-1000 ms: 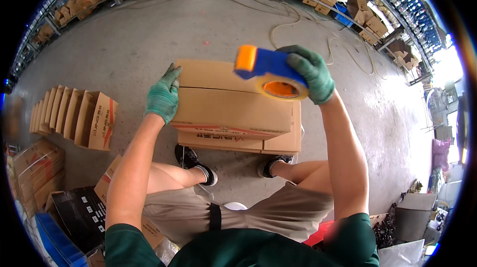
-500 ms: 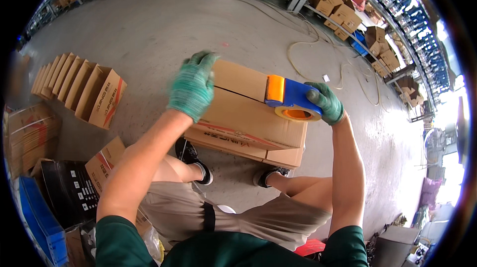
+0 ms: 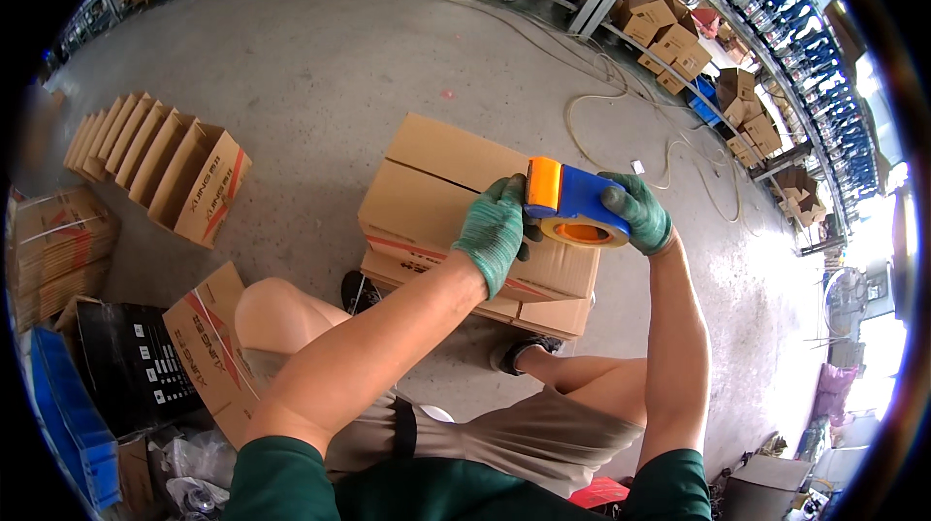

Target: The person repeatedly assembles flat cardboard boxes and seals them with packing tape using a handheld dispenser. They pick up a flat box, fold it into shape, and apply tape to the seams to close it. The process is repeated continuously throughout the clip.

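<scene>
Smooth grey floor (image 3: pixel 291 65) ran under everything. Row of open brown cardboard cartons (image 3: pixel 215 191) stood on it, L side, well apart from the work.

Closed brown cardboard carton w/ red stripe (image 3: pixel 427 196) sat in front of the person, on top of a flat brown cardboard carton (image 3: pixel 553 317) showing along its near edge. Dark seam crossed the upper one's top; couldn't confirm whether sealed. Risk: upper one could skid if pushed sideways, b/c nothing visible braced it; flaps could lift if seam was loose.

Blue plastic tape dispenser (image 3: pixel 587 193) was over the upper carton's R end, orange front end (image 3: pixel 543 187) pointing L. Contact w/ cardboard: n/a, couldn't tell.

R hand in green knit glove (image 3: pixel 640 213) was clamped on the dispenser's rear. L hand in green knit glove (image 3: pixel 493 230) was right by the orange end, fingers part-curled; couldn't tell if touching or pinching tape. Risk: knit could snag if a cutting edge sat there, or stick if adhesive met fingers. Dispenser could twist too, given single-hand hold at rear + any tug up front.

Yellow tape roll on orange hub (image 3: pixel 585 233) hung at dispenser's near side, approx btwn hands.
</scene>
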{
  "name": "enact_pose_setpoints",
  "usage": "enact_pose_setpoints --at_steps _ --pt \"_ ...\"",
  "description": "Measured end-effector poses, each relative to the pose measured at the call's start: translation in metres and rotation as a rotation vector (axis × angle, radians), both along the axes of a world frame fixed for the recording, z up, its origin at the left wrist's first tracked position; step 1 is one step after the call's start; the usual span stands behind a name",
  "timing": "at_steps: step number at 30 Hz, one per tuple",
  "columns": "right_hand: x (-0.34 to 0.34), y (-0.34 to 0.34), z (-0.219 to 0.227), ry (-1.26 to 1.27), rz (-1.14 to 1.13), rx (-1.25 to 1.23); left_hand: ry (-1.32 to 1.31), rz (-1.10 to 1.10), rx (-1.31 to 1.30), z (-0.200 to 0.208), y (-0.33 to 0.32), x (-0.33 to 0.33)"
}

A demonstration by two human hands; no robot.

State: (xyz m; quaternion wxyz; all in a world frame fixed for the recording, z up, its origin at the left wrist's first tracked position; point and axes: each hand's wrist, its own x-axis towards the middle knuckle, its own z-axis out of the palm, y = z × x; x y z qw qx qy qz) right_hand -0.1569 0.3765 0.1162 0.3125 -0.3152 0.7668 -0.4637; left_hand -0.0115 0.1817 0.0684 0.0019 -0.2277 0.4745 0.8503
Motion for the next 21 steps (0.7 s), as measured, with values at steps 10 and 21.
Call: enact_pose_setpoints --at_steps 10,21 --pt "0.003 -0.022 0.03 0.134 0.084 0.226 -0.115 0.461 -0.891 -0.024 -0.153 0.013" --pt "0.018 -0.052 0.036 0.197 0.064 0.351 -0.138 0.115 -0.456 -0.155 -0.232 0.011"
